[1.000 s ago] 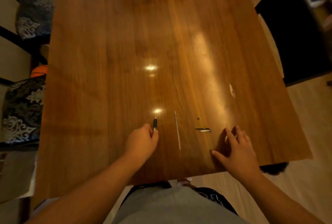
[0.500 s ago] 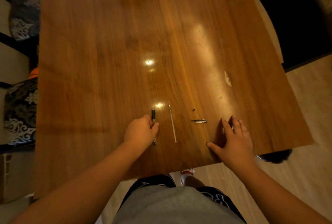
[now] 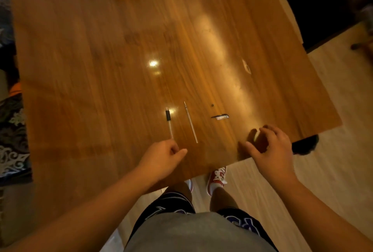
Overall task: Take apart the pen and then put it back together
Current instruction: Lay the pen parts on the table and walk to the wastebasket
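Note:
The pen lies in pieces on the wooden table [image 3: 101, 59]. Its clear barrel with a black grip [image 3: 168, 123] lies just beyond my left hand [image 3: 161, 156], whose fingers are curled with nothing visible in them. To the right of the barrel lies the thin white refill [image 3: 191, 122]. Further right are a small dark-and-silver clip piece [image 3: 220, 116] and a tiny dark bit [image 3: 213, 105]. My right hand [image 3: 270, 148] hovers near the table's front right edge, its fingertips curled round a small pale piece [image 3: 256, 135].
The table's front edge runs just behind both hands, with light floor [image 3: 333, 171] and my red shoe [image 3: 217, 179] below it. Patterned cushions [image 3: 12, 130] sit on the left. A dark shape [image 3: 306, 146] lies under the right corner.
My left hand has let go of the barrel and drawn back toward me. My right hand's flat fingers have curled up round the small pale piece. The view has tilted down.

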### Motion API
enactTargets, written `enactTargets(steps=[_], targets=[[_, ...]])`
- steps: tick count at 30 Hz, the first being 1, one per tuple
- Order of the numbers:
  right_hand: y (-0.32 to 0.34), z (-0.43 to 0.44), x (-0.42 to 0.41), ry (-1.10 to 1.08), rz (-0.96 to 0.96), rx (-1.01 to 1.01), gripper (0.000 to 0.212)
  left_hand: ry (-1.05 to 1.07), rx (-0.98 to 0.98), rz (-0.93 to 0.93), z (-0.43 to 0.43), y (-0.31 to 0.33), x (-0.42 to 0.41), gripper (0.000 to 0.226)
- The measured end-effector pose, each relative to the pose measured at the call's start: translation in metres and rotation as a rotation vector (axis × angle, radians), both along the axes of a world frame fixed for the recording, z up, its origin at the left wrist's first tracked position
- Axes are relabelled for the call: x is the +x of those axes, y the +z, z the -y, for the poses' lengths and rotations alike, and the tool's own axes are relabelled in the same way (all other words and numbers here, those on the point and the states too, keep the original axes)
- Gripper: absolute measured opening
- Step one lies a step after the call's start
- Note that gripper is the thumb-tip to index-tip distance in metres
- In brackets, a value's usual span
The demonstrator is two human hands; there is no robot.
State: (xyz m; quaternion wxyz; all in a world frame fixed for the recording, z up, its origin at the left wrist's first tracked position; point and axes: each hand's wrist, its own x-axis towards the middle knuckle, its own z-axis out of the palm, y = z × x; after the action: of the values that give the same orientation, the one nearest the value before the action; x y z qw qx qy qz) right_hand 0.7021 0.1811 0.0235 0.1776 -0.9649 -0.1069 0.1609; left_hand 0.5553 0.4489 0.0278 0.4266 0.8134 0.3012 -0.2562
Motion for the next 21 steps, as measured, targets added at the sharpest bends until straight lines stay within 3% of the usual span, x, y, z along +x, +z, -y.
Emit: enactTargets(steps=[3, 6, 14, 16, 21], targets=[[0.000, 0.038, -0.038, -0.154, -0.097, 0.102, 0.039, -0.135, -0.208, -0.069, 0.032, 0.002, -0.018, 0.023], [-0.004, 0.088, -0.074, -0.326, -0.372, 0.167, 0.021, -0.216, -0.300, -0.154, 0.066, -0.006, -0.029, 0.023], [-0.029, 0.260, -0.160, -0.775, -0.823, 0.147, 0.022, -0.441, -0.024, -0.304, 0.151, -0.046, -0.035, 0.025], [-0.034, 0.308, -0.181, -0.886, -0.858, 0.157, 0.024, -0.456, 0.020, -0.332, 0.176, -0.050, -0.032, 0.018], [-0.044, 0.424, -0.228, -1.071, -0.905, 0.231, 0.023, -0.461, 0.065, -0.358, 0.266, -0.057, -0.021, 0.024]])
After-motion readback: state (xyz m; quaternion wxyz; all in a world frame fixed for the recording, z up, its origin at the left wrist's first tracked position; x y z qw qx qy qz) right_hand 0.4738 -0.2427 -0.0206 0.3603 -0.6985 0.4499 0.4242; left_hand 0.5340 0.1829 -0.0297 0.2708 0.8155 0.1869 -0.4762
